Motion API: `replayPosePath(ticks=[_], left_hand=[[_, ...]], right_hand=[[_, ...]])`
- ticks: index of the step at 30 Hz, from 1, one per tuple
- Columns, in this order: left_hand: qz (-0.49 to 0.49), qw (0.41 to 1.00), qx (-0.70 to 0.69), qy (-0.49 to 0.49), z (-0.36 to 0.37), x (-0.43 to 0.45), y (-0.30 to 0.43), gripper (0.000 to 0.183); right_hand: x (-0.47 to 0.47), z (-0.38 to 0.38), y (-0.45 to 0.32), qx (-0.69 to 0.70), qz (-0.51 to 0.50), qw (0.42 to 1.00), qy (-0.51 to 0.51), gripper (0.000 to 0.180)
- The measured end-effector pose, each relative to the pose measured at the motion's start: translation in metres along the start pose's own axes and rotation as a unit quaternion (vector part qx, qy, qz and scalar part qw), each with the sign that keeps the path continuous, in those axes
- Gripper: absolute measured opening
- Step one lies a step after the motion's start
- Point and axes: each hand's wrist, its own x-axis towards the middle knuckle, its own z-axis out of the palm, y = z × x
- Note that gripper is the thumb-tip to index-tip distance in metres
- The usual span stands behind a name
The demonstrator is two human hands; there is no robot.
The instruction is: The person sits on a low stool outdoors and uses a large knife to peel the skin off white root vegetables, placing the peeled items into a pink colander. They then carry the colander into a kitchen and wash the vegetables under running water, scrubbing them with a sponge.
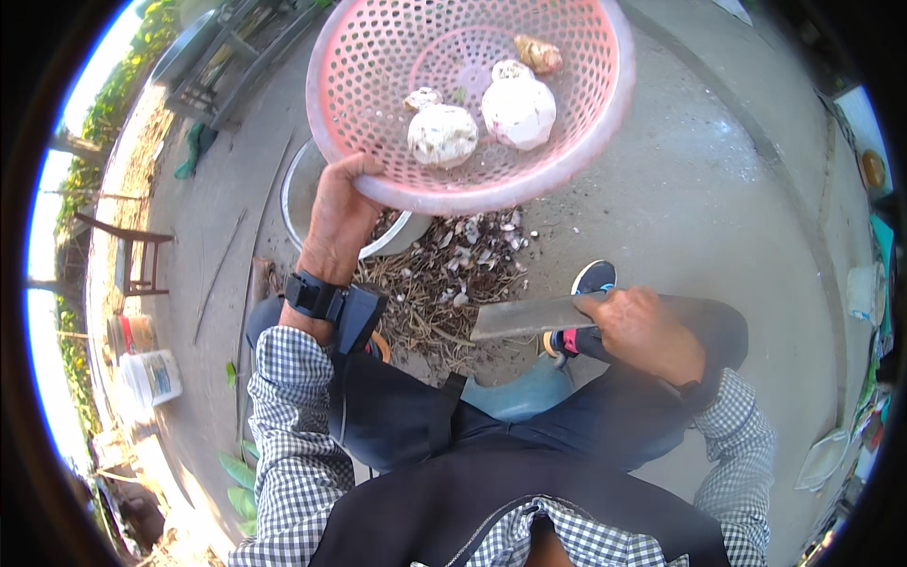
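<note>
My left hand grips the near rim of a pink plastic colander basket, which is raised and tilted so its inside faces me. Inside lie two large peeled white tubers, smaller pale pieces and a brownish root piece. The handle of a broad-bladed knife is in my right hand, over my right knee. Its blade points left above a heap of peelings and stringy roots on the floor. Behind the basket, a metal basin is partly hidden.
A blue plastic stool is beneath me on the concrete floor. To the left are a wooden chair, a white bucket, thin sticks and green leaves. A white container is at the far right.
</note>
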Motion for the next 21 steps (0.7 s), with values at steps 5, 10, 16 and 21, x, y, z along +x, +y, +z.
replayPosePath(ticks=[5, 10, 16, 21], left_hand=[[0.060, 0.997, -0.013, 0.051, -0.045, -0.020, 0.060, 0.033], [0.152, 0.974, -0.013, 0.165, -0.088, -0.016, 0.074, 0.037], [0.170, 0.958, -0.058, 0.225, -0.140, -0.023, 0.056, 0.058], [0.163, 0.940, -0.113, 0.277, -0.161, -0.013, 0.054, 0.066]], right_hand=[[0.041, 0.004, -0.012, 0.446, 0.138, 0.879, -0.098, 0.011], [0.084, 0.005, -0.025, 0.737, 0.275, 0.607, -0.114, 0.018], [0.146, 0.025, -0.011, 0.737, 0.423, 0.524, -0.061, 0.016], [0.173, 0.044, 0.012, 0.750, 0.520, 0.407, -0.044, 0.020]])
